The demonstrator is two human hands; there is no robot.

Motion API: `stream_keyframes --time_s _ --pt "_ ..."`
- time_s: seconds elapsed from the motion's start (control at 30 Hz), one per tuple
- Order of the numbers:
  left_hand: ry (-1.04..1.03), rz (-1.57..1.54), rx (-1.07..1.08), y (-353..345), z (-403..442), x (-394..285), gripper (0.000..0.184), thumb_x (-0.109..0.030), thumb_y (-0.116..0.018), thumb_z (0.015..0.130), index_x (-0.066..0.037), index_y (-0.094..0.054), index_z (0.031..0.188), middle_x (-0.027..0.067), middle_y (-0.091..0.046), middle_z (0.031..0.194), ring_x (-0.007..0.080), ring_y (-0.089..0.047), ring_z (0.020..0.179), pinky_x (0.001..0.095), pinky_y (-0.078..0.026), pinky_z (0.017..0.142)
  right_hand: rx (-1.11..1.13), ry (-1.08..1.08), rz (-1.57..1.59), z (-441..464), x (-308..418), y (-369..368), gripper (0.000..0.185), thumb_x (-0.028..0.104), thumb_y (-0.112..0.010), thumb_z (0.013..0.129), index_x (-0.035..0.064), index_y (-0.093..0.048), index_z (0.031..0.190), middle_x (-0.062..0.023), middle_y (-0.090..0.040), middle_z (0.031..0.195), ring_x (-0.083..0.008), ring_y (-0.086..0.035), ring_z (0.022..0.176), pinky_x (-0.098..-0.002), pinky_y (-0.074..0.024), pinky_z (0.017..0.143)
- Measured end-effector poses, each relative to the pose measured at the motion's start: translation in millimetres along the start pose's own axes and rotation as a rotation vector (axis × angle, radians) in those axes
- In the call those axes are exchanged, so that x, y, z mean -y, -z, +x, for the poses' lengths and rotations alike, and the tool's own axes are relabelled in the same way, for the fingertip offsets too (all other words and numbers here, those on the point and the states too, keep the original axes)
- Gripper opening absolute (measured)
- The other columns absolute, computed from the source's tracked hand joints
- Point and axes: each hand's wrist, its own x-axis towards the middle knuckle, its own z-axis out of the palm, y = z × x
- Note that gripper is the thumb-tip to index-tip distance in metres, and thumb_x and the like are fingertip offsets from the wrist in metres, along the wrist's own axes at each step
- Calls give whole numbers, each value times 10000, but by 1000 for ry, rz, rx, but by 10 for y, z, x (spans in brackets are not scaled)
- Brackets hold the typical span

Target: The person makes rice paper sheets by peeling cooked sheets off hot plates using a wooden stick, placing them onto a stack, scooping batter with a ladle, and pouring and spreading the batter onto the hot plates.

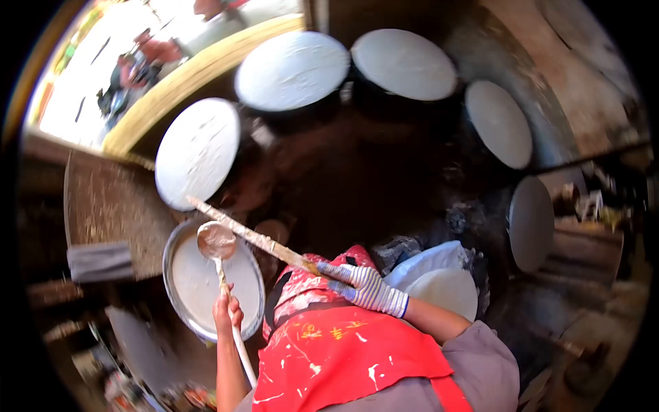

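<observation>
My left hand [227, 314], bare, is wrapped round the pale handle of a ladle [217, 242]. The ladle's bowl, coated with creamy white stuff, hangs over a round tub [171, 299] that holds a pale, batter-like mass. In a striped work glove, my right hand [364, 287] grips a long flat wooden stick [257, 238] smeared with white. The stick slants up and left past the ladle, its tip overlapping in view the lower edge of the nearest round white-topped disc [195, 154]. I cannot tell whether they touch. A splashed red apron [343, 357] covers my front.
More dark-sided round discs with white tops [292, 71] stand in an arc ahead and to the right. A pale plastic-lined container [439, 292] is close on my right. A grey cloth [101, 261] lies on a wooden board at left; people [147, 62] are outside beyond a yellow ledge [199, 72].
</observation>
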Motion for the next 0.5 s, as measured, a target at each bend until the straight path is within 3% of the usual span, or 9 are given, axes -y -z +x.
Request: stream_keyframes --time_s 0.03,0.13,0.17,0.2,0.27,0.37,0.47,0.5 --pt "20 91 89 -273 59 -106 370 -288 -481 892 -21 -460 1147 -2 -394 558 49 -268 313 178 -241 279 -28 -40 -61 -124 156 210 430 188 -567 846 114 -458 1256 -120 -561 1149 -220 -598 948 -261 -464 782" --pt "89 363 381 -1216 293 -286 367 -294 -503 884 -25 -478 1132 -18 -368 555 38 -277 342 176 -245 284 -173 -222 -330 -587 306 606 454 231 -581 821 162 -468 1255 -135 -589 904 -259 -595 740 -317 -472 624" --pt "108 434 472 -1625 338 -287 360 -295 -505 884 -26 -488 1123 -33 -359 562 31 -277 365 176 -242 293 -261 -233 -419 -785 252 657 443 278 -531 844 226 -442 1275 -140 -534 784 -278 -555 638 -363 -450 553" --pt "136 510 593 -2036 350 -273 351 -277 -500 886 -20 -489 1125 -44 -357 557 25 -272 377 173 -230 305 -344 -304 -367 -993 223 715 437 299 -500 858 256 -419 1286 -127 -551 797 -292 -544 519 -380 -443 487" --pt "174 637 826 -2907 195 -151 357 -258 -480 888 -4 -480 1138 -46 -349 531 31 -282 370 178 -226 315 -536 -322 -570 -1451 323 864 449 289 -499 857 262 -404 1295 -130 -530 780 -290 -529 498 -383 -431 471" --pt "295 759 1144 -3985 -160 419 346 -266 -479 898 -17 -488 1137 -25 -375 541 45 -317 364 188 -253 317 -792 -519 -714 -2170 387 904 444 245 -513 845 262 -427 1280 -135 -513 729 -305 -511 503 -400 -422 463" --pt "284 892 1433 -4913 -733 1176 301 -257 -469 904 -32 -500 1103 -18 -389 563 48 -328 379 183 -258 324 -1182 -835 -775 -2827 412 925 411 182 -549 819 206 -498 1226 -138 -586 789 -319 -542 573 -389 -450 539" --pt "314 886 1521 -5202 -1064 1375 289 -260 -469 904 -35 -504 1083 -13 -395 567 48 -328 378 183 -260 326 -1457 -746 -686 -3075 541 1026 378 130 -561 807 180 -541 1181 -151 -609 857 -329 -565 641 -370 -463 589"
